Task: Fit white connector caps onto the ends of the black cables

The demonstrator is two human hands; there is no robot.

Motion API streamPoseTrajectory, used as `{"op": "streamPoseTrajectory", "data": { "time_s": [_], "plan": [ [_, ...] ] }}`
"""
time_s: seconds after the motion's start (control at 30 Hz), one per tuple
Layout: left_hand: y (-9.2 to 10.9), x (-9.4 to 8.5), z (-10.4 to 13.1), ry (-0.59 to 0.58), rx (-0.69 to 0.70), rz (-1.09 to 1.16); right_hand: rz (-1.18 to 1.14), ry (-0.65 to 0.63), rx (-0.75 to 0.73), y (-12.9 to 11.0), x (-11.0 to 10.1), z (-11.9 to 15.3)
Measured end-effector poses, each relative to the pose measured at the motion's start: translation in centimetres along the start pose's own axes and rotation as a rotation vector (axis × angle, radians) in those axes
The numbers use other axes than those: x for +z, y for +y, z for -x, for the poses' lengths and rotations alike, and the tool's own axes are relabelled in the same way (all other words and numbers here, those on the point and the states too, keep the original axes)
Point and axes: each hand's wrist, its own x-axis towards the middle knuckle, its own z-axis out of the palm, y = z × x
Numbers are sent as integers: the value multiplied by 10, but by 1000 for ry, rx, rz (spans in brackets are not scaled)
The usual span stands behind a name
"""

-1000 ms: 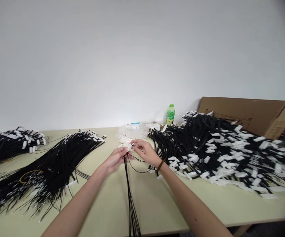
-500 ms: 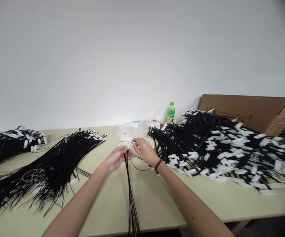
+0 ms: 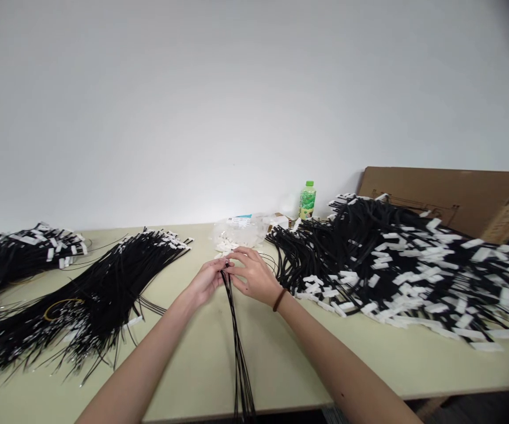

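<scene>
Several thin black cables [image 3: 235, 335] hang from between my two hands down over the table's front edge. My left hand [image 3: 210, 280] is closed around their upper ends, thumb and fingers pinched together. Touching it from the right, my right hand [image 3: 254, 275] has its fingertips pressed together at the same cable ends; the small part between them is mostly hidden by the fingers. Just behind the hands lies a clear plastic bag [image 3: 236, 231] with small white connectors [image 3: 232, 244] in and in front of it.
A large heap of black cables with white ends [image 3: 395, 265] covers the right side. Bundled black cables [image 3: 117, 277] lie at the left, with another bundle [image 3: 11, 253] farther left. A green-capped bottle [image 3: 308, 201] and a cardboard box [image 3: 439, 200] stand along the wall.
My right hand has moved left and closer to my left hand, its fingertips now at the cable ends. The loose cable loop below my right hand no longer shows there.
</scene>
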Motion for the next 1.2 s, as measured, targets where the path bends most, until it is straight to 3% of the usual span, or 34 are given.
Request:
{"op": "streamPoseTrajectory", "data": {
  "time_s": [0.37,0.57,0.67,0.77,0.87,0.97,1.03,1.13,1.2],
  "plan": [
    [3,8,6,7,-8,77,92,-13,-103,-1,-1,-3],
    [1,11,5,20,4,106,-48,47,-42,1,5,0],
    [2,12,5,67,24,113,-252,92,63,0,7,0],
    [5,11,4,128,40,111,-510,191,282,-2,6,-4],
    [7,9,3,156,40,92,-855,374,560,0,1,-10],
    [6,8,2,167,46,64,-1128,607,748,11,-6,-12],
    [5,7,3,174,52,53,-1131,750,848,23,-11,-10],
    [4,6,2,198,59,53,-945,895,964,39,-20,-4],
    [4,5,1,219,59,61,-776,837,930,45,-25,-1]
  ]
}}
